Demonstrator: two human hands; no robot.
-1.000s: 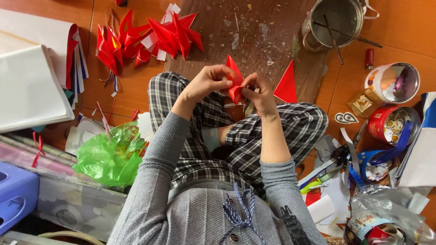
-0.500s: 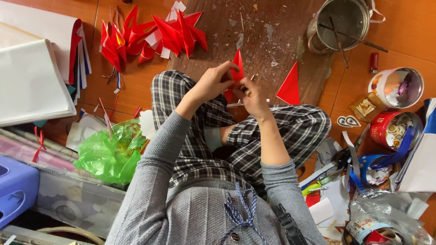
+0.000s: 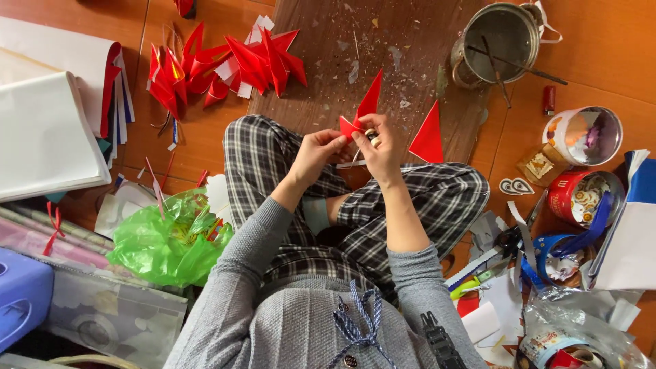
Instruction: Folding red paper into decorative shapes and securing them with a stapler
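I sit cross-legged on an orange floor in checked trousers. Both hands meet over my lap on a folded red paper piece (image 3: pixel 363 113) whose sharp point sticks up and away from me. My left hand (image 3: pixel 318 152) pinches its lower left edge. My right hand (image 3: pixel 379 154) grips the right side, and a small round thing shows between its fingers. A thin pale stick pokes out below the hands. A red paper triangle (image 3: pixel 428 136) lies just right of my right hand on my knee.
A heap of folded red paper shapes (image 3: pixel 222 65) lies ahead left beside a dark wooden board (image 3: pixel 383 41). A metal pot (image 3: pixel 495 44) with sticks, two tins (image 3: pixel 581 164), a green plastic bag (image 3: pixel 167 239), paper stacks (image 3: pixel 48 130) and scissors with scraps (image 3: pixel 506 253) surround me.
The red piece has turned in my hands, so its long point now stands up and away. My hands stay together over my lap.
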